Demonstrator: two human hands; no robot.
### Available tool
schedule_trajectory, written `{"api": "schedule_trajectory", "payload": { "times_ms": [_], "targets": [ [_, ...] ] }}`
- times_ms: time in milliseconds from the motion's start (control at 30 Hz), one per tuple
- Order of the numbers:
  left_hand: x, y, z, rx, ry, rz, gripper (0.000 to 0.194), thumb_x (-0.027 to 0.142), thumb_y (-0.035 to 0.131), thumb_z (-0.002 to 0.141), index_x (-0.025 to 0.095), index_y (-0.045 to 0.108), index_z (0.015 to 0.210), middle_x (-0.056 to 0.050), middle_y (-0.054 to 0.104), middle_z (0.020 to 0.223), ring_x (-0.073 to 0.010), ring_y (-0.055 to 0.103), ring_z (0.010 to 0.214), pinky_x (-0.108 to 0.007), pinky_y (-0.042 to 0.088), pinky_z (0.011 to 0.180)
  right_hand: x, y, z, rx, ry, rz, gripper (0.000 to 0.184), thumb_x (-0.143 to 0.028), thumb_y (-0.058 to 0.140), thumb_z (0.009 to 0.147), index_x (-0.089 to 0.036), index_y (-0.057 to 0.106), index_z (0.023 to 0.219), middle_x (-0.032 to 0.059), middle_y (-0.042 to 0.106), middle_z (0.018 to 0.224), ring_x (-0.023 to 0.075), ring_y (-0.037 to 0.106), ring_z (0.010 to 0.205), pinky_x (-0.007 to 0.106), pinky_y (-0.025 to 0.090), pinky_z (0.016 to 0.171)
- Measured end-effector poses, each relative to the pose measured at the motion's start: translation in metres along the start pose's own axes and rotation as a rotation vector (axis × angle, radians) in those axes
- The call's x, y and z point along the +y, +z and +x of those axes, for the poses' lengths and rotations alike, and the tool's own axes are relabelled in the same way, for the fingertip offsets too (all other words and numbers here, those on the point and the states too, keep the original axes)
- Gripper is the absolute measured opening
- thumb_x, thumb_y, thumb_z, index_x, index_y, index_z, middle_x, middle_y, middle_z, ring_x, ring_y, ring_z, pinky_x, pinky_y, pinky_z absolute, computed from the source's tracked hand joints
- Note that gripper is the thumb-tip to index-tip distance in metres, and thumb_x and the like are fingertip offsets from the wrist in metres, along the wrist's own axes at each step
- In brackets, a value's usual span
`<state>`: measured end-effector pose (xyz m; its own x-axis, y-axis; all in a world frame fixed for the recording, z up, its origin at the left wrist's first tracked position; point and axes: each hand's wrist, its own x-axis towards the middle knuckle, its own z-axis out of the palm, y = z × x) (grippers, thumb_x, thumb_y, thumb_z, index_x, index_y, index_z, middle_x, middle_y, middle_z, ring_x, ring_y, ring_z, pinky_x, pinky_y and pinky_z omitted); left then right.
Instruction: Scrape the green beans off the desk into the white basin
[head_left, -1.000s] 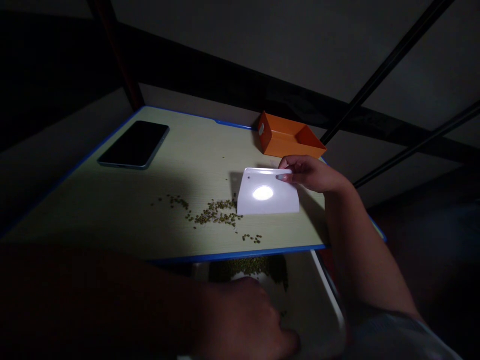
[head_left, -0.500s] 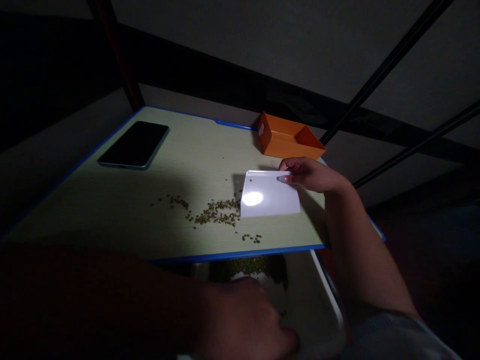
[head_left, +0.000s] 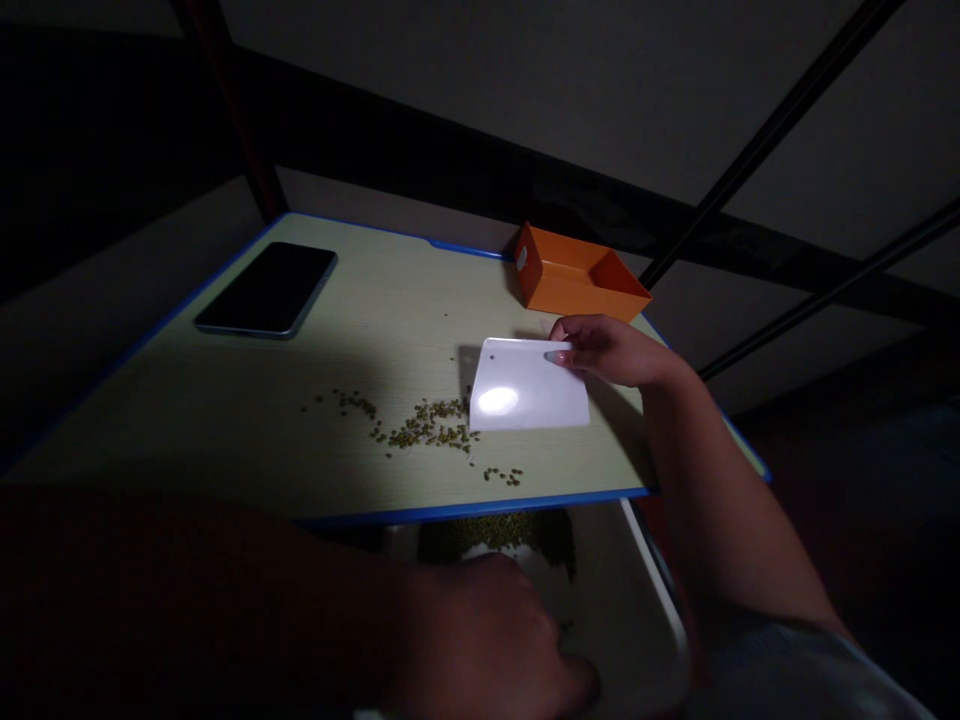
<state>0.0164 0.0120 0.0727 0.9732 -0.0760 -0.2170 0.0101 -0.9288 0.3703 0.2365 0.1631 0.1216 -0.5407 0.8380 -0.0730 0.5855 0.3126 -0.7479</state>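
My right hand pinches the top edge of a white plastic scraper, a flat sheet with a small hole in one corner. The scraper stands tilted over the table, its left edge beside a scatter of small green beans. A few more beans lie near the front edge. Low in the view, my left hand is closed and in shadow over a white bin. Its fingers are mostly hidden, so what it grips cannot be made out. Green beans are heaped in the bin.
The pale, blue-edged table carries a dark-screened tablet at its far left. An orange open box stands at the back right, just behind my right hand. The bin sits below the table's front edge.
My right hand and the scraper have shifted slightly right, then back left toward the beans. The bean scatter looks nearly the same, and my left hand stays in place.
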Motion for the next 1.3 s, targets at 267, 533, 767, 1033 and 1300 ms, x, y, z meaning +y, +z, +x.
{"api": "schedule_trajectory", "payload": {
  "times_ms": [267,533,767,1033,1300],
  "targets": [
    [0.0,-0.001,0.001,-0.013,-0.002,-0.017,0.019,0.025,0.057,0.089,0.02,0.065,0.106,-0.005,0.073,0.07,-0.0241,0.07,0.063,-0.032,0.04,0.046,0.001,0.01,0.006,0.018,-0.046,0.059,0.035,-0.049,0.071,0.081,-0.019,0.054,0.08,-0.004,0.046,0.066,0.0085,0.041,0.059,0.026,0.033,0.053],
    [-0.001,0.003,0.001,0.06,0.012,-0.007,0.016,0.026,0.061,0.085,0.023,0.066,0.1,-0.002,0.071,0.063,-0.0225,0.067,0.056,-0.03,0.037,0.043,0.0,0.011,0.006,-0.051,-0.085,0.104,0.035,-0.05,0.07,0.082,-0.018,0.054,0.08,-0.0042,0.047,0.066,0.0083,0.042,0.059,0.024,0.032,0.052],
    [-0.002,0.004,0.002,0.026,0.01,0.015,0.012,0.026,0.062,0.085,0.022,0.064,0.097,-0.003,0.072,0.066,-0.0227,0.069,0.059,-0.032,0.032,0.039,-0.001,0.01,0.004,-0.065,-0.101,0.121,0.032,-0.046,0.071,0.083,-0.017,0.057,0.083,-0.0037,0.05,0.068,0.0087,0.045,0.06,0.024,0.034,0.054],
    [0.0,0.01,0.002,0.108,-0.011,0.037,0.01,0.027,0.064,0.085,0.023,0.064,0.094,-0.001,0.071,0.064,-0.0208,0.067,0.054,-0.032,0.03,0.039,-0.001,-0.004,-0.001,-0.056,-0.073,0.12,0.032,-0.045,0.072,0.081,-0.018,0.057,0.083,-0.0035,0.051,0.067,0.0087,0.044,0.059,0.024,0.033,0.053],
    [0.003,0.011,0.001,0.149,-0.035,0.045,0.008,0.028,0.067,0.085,0.022,0.065,0.089,-0.001,0.071,0.062,-0.0191,0.066,0.053,-0.03,0.032,0.042,0.001,-0.007,0.0,-0.172,-0.04,0.068,0.027,-0.039,0.073,0.079,-0.017,0.057,0.081,-0.0027,0.054,0.073,0.0103,0.049,0.068,0.025,0.039,0.062]
  ]
}}
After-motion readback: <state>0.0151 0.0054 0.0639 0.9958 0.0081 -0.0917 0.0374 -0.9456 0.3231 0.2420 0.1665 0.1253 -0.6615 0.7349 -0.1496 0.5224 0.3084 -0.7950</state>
